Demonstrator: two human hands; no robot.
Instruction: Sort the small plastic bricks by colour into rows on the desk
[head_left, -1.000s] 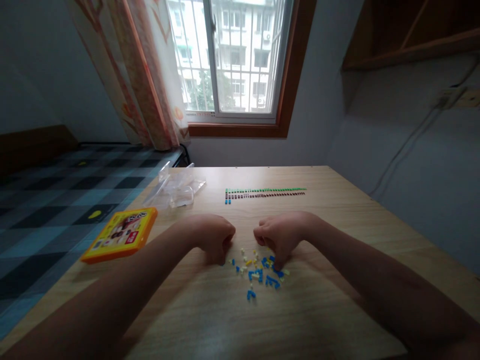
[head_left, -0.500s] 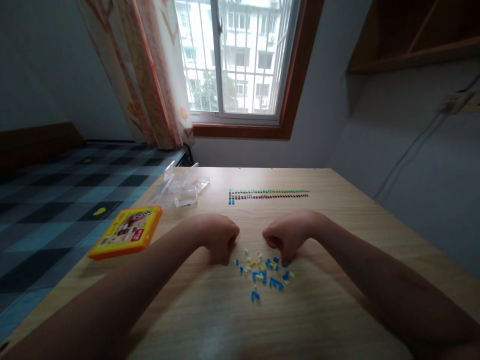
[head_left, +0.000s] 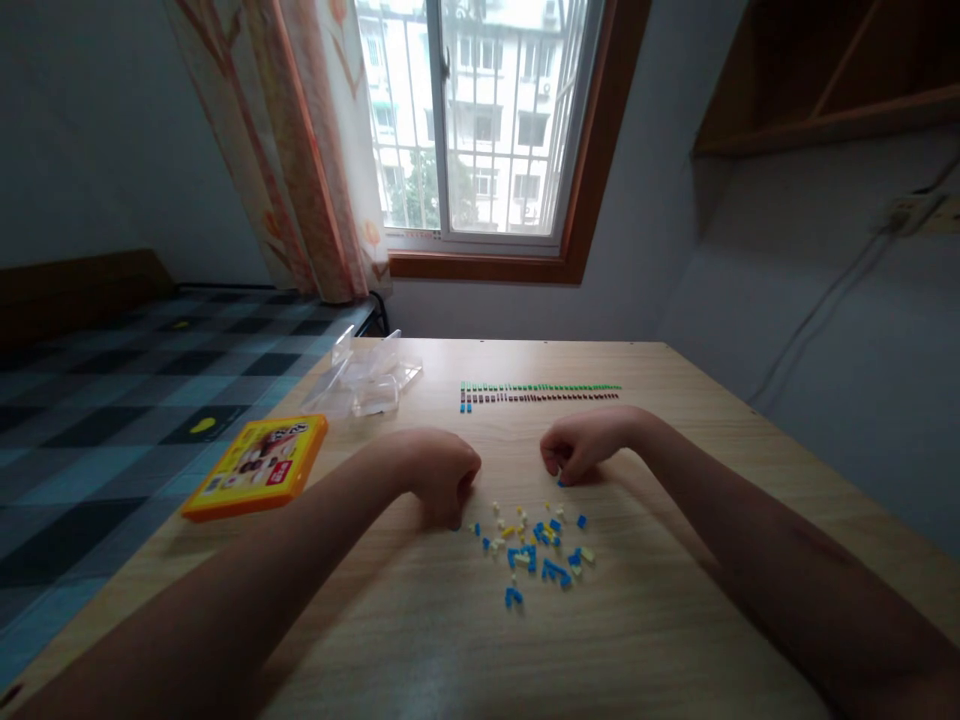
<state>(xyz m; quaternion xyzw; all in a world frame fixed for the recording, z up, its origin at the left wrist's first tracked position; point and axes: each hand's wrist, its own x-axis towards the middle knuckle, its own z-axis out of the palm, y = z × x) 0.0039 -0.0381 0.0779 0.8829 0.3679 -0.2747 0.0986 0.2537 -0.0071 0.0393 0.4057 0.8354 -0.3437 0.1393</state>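
Observation:
My left hand (head_left: 441,475) rests low over the table, its fingers curled in a pinch at the left edge of a loose pile of toy bricks. A bit of blue, seemingly a small brick, shows under its fingertips. Farther back and to the right, my right hand (head_left: 589,443) pinches a small blue brick (head_left: 560,484) just above or on the tabletop; I cannot tell which. Between and in front of the hands lie blue bricks (head_left: 556,571) and pale yellow ones (head_left: 587,554), scattered. Beyond them run neat rows of green bricks (head_left: 540,387) and brown bricks (head_left: 525,398), with two blue bricks (head_left: 466,408) starting a third row.
An orange-yellow box (head_left: 259,467) lies on the left of the wooden table (head_left: 420,640). Behind it sit clear plastic trays (head_left: 375,385). A bed with a checked cover (head_left: 112,400) adjoins the left side; a window (head_left: 495,130) is ahead.
My right hand has moved back and away from the pile with a blue brick, leaving another blue brick visible at the pile's right. My left hand has stayed nearly still.

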